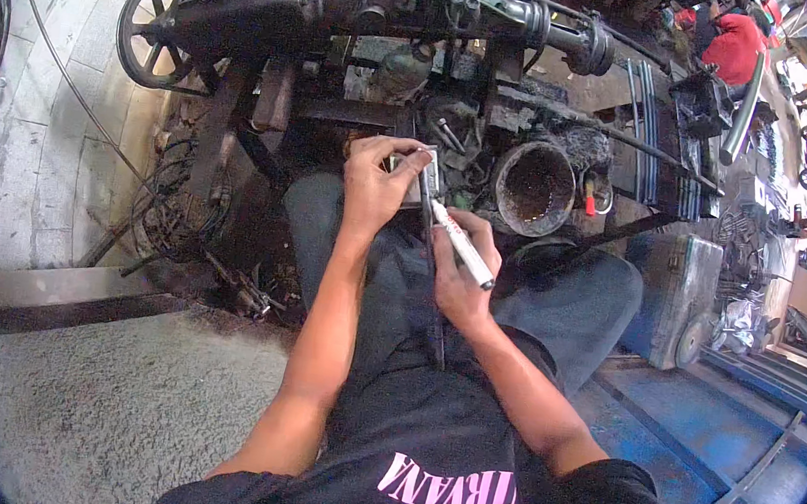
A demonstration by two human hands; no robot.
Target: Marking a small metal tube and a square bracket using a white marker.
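Left hand (377, 183): coming in from below; thumb and forefinger are pinching a small silvery metal piece (432, 177) by its upper end, the other fingers curling.

Right hand (467, 265): fingers are closing around a white marker (464, 247), which is slanting, its upper end pointing up and left toward the silvery metal piece. Whether the marker is touching it cannot be told.

Dark bar (427, 213): long, narrow; running from beside the silvery metal piece down past the right hand toward the person's waist. Whether the right fingers are also gripping it cannot be told.

Wearer: sitting with knees apart, wearing a black T-shirt (334, 485) with pink lettering and dark trousers (568, 308).

Surroundings: a greasy machine (251, 17) with a spoked wheel (154, 30) is standing beyond the hands. A round bowl (528, 225) is resting right of them, a red-handled tool (589, 199) lying just beside it. Farther right, a grey case (666, 284) is standing near a blue panel (674, 426).
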